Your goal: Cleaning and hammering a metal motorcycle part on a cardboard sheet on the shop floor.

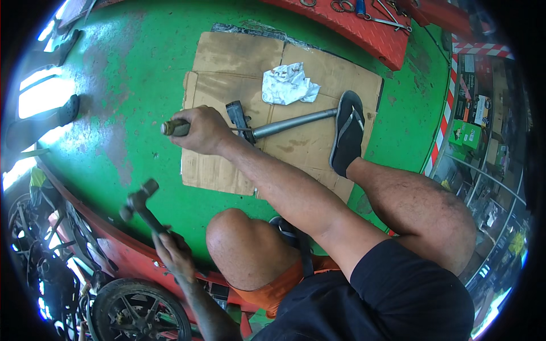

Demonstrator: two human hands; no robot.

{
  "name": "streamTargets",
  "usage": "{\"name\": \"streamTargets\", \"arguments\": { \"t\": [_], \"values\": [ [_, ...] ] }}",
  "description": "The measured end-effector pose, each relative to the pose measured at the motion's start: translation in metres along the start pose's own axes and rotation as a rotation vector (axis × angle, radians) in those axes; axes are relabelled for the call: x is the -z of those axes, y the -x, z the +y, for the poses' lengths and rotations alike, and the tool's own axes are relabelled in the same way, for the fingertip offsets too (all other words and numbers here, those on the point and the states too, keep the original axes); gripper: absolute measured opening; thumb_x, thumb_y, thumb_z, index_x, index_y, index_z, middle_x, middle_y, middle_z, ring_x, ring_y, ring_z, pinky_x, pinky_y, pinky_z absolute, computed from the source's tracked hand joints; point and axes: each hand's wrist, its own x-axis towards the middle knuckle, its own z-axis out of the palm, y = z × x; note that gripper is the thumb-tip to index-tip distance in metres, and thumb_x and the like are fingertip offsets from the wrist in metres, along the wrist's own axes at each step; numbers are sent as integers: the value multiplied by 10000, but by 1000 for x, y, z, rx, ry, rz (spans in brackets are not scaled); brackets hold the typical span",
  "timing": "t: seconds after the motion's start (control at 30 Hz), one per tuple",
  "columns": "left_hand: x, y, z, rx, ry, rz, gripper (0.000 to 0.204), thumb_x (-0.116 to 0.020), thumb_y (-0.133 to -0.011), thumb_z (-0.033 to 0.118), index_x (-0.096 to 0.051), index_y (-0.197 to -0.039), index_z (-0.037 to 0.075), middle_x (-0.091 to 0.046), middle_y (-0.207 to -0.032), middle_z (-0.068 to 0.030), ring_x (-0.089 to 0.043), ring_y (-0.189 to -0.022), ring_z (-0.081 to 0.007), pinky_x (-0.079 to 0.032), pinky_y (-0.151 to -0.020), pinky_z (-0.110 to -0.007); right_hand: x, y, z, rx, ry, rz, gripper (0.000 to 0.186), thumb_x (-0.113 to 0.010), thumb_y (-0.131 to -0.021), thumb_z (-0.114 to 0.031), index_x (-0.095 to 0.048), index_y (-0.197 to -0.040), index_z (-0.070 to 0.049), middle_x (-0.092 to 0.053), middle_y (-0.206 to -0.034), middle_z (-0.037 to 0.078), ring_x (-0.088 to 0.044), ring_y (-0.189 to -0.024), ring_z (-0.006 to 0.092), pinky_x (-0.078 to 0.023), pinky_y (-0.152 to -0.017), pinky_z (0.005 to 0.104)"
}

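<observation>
My left hand [175, 253] grips the dark handle of a hammer [139, 200], its metal head raised over the green floor at the lower left. Wrapped around the thick handle of a screwdriver [176, 127] is my right hand [203, 129]. The screwdriver's thin shaft comes out past the hand and reaches the dark bracket-like end [241, 120] of a grey metal tube [294, 123]. Whether the tip touches the bracket I cannot tell. The tube lies on flattened cardboard [227, 85], its far-right end against or under my right foot in a black flip-flop [348, 133].
A crumpled white cloth or paper [289, 84] lies on the cardboard. Wrenches and rings sit on a red metal platform [364, 28] at the top. A motorcycle wheel [139, 315] stands lower left. A glass case with boxes [483, 142] is at right. Another person's feet [68, 111] show at left.
</observation>
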Motion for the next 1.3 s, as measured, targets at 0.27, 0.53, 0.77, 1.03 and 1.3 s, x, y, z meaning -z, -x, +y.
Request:
{"name": "streamTargets", "arguments": {
  "t": [0.27, 0.53, 0.77, 1.03, 1.3],
  "values": [
    [-6, -104, 153, 49, -91, -218, 394, -419, -1081, 405, -548, -1229, 64, -378, -663, 52, -322, -513, -43, -233, -445, -225, 12, -20, 0, -144, -68, 96, 281, -742, -748, -308, -755, -946, -109, -725, -741, 108, -721, -764, 295, -568, -750, 418],
    [56, -155, 166, 46, -308, -398, 361, -446, -1059, 411, -587, -1199, 110, -392, -682, 77, -315, -504, -30, -239, -454, -226, 15, -26, 2, -139, -80, 73, 323, -759, -746, -316, -754, -975, -89, -735, -781, 113, -722, -792, 297, -570, -774, 404],
    [40, -146, 239, -512, -273, 293, 264, -504, -1036, 257, -576, -1164, 38, -510, -815, 25, -495, -733, -56, -419, -667, -268, 17, -25, 7, -175, -104, 8, 329, -757, -747, -328, -748, -973, -90, -736, -831, 135, -718, -827, 311, -561, -764, 421],
    [31, -89, 138, 121, 221, -110, 340, -397, -1092, 373, -549, -1082, 69, -380, -609, 55, -330, -438, -57, -257, -390, -235, -4, 8, -30, 123, 55, 36, 193, -752, -776, -306, -717, -881, -147, -696, -753, 112, -697, -737, 332, -545, -652, 424],
    [47, -29, 60, 79, 470, -26, 381, -392, -1085, 444, -501, -1093, 78, -372, -604, 43, -316, -399, -58, -251, -345, -226, -29, 80, -44, 311, 129, -269, 304, -759, -763, -339, -630, -896, -98, -666, -811, 83, -684, -741, 325, -549, -654, 441]
  ]
}}
